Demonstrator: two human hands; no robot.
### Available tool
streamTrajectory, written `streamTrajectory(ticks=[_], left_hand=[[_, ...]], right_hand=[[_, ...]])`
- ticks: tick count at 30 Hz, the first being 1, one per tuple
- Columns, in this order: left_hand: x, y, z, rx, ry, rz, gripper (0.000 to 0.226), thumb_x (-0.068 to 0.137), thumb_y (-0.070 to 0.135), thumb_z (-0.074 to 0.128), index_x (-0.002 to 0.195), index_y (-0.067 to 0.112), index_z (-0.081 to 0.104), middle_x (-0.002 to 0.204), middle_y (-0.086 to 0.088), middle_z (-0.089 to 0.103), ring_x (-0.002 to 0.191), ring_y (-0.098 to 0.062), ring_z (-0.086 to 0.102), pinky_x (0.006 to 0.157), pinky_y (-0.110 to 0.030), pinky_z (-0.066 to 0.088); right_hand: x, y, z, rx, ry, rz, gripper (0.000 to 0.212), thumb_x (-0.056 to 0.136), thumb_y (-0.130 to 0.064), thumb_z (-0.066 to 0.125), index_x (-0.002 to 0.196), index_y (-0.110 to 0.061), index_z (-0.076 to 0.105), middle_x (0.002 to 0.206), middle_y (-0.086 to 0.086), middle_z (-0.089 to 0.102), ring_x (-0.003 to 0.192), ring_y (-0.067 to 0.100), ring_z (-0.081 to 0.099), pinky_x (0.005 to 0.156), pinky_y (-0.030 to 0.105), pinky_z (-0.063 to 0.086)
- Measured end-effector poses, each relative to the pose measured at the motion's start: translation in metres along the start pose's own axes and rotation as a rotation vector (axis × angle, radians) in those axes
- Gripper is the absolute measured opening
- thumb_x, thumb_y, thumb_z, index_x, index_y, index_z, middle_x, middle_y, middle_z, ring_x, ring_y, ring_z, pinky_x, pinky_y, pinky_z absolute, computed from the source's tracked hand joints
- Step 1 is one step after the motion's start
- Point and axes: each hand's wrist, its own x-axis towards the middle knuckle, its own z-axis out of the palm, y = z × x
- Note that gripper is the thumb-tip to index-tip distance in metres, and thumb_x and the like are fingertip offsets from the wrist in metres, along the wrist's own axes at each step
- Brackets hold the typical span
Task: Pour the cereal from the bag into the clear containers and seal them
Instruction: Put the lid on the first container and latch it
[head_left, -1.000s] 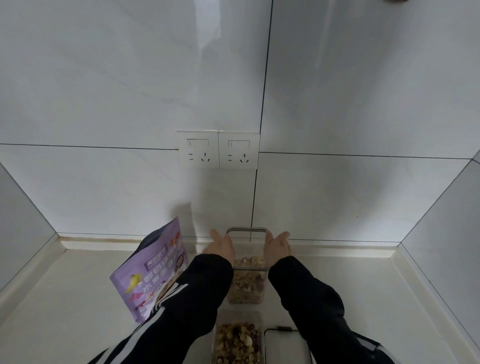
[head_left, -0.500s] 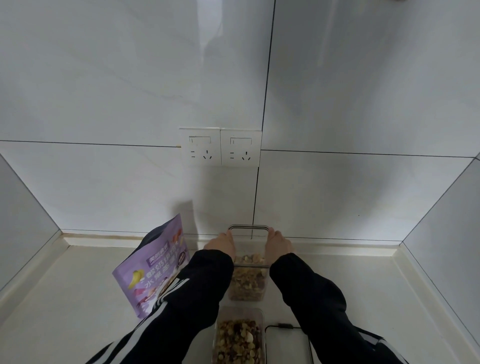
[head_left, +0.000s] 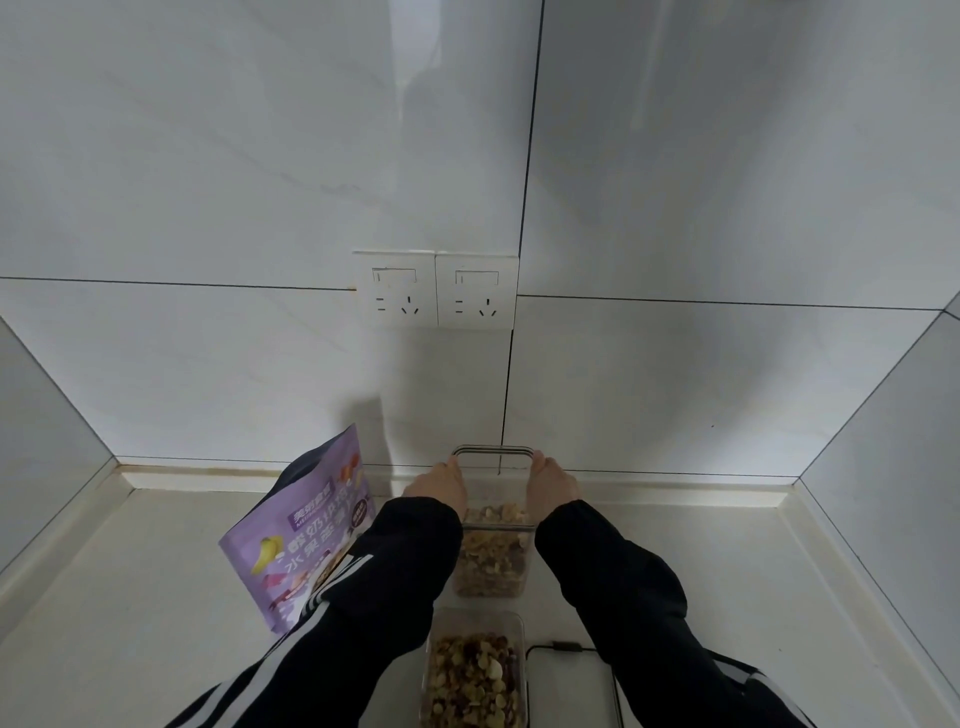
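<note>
The purple foil cereal bag (head_left: 306, 530) stands left of the far clear plastic cereal-filled container (head_left: 493, 551): light, crinkly, best gripped high. That container seems rigid, slick and weighty; left hand (head_left: 436, 486) and right hand (head_left: 551, 486) press its sides, fingers straight.

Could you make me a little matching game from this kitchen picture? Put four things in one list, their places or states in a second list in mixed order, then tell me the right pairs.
Things:
1. purple cereal bag
2. far clear container
3. near clear container
4. wall sockets

Places or states:
A. nearest the camera, filled with cereal, no hand on it
B. on the tiled wall above the counter
C. between the left hand and the right hand, both pressing at its top
D. standing on the counter, left of the left sleeve

Pairs: 1-D, 2-C, 3-A, 4-B
</note>
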Motion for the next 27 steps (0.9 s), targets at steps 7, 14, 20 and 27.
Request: streamTrajectory(ticks=[7,14,20,27], left_hand=[[-0.002,-0.001,0.0,0.104,0.042,0.054,0.034,0.097,0.021,0.021,0.122,0.005,0.038,0.122,-0.016,0.053,0.108,-0.034,0.055,0.087,-0.039,0.044],[-0.009,0.003,0.0,0.105,0.206,0.455,0.052,0.098,0.032,0.014,0.145,0.014,0.002,0.157,0.0,0.003,0.144,-0.014,0.004,0.118,-0.033,0.004],[-0.012,0.001,0.014,0.225,0.084,0.422,0.054,0.096,0.038,0.007,0.144,0.021,-0.01,0.155,0.007,-0.014,0.142,-0.009,-0.013,0.115,-0.037,-0.011],[-0.01,0.001,0.016,0.211,0.075,0.425,0.054,0.096,0.038,0.007,0.145,0.02,-0.007,0.156,0.007,-0.012,0.143,-0.009,-0.013,0.115,-0.037,-0.011]], right_hand=[[-0.005,-0.002,0.003,0.162,0.147,0.011,0.035,0.097,-0.012,0.028,0.13,-0.003,0.032,0.13,0.02,0.042,0.115,0.036,0.049,0.094,0.042,0.042],[-0.012,0.005,0.008,0.136,0.282,-0.356,0.051,0.099,-0.032,0.019,0.147,-0.018,0.006,0.158,-0.005,0.001,0.145,0.013,0.002,0.117,0.034,0.005],[-0.011,0.005,0.023,0.065,0.23,-0.322,0.051,0.099,-0.029,0.014,0.146,-0.02,-0.002,0.157,-0.008,-0.007,0.144,0.01,-0.011,0.116,0.033,-0.008],[-0.011,0.004,0.024,0.069,0.219,-0.315,0.05,0.099,-0.027,0.015,0.147,-0.019,0.001,0.157,-0.007,-0.005,0.144,0.011,-0.009,0.116,0.03,-0.009]])
